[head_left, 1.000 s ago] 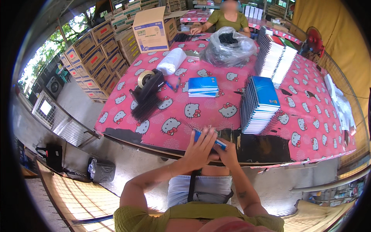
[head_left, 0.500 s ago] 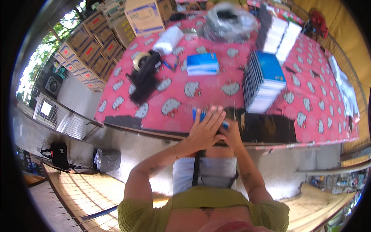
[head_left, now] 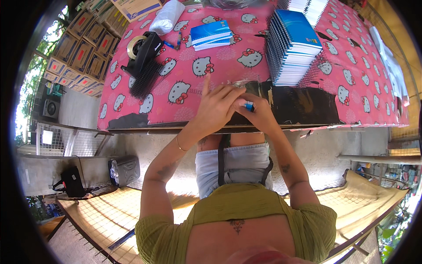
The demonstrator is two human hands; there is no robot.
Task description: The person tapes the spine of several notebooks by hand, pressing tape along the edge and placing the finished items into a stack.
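Observation:
At the table's near edge my left hand (head_left: pixel 220 103) lies over my right hand, fingers stretched and the index finger raised apart. My right hand (head_left: pixel 260 112) is closed on a small blue thing (head_left: pixel 249 105), mostly covered by my fingers; its kind does not show. Ahead and to the left sit a few small blue spiral notebooks (head_left: pixel 211 35) in a low pile. A tall stack of blue-covered spiral notebooks (head_left: pixel 293 48) stands ahead and to the right of my hands, its wire bindings on the left side.
A black tape dispenser (head_left: pixel 147 49), a heap of dark wire spirals (head_left: pixel 146 78), a white plastic roll (head_left: pixel 167 16) and blue pens (head_left: pixel 172 44) lie on the left of the pink patterned table (head_left: pixel 176 112). Cartons (head_left: pixel 83 46) are piled beyond its left side. Torn cloth bares dark wood (head_left: pixel 307 105).
The view has tilted down and nearer, so table things sit higher. My left index finger has lifted away from the others, and less of the blue thing shows between my hands.

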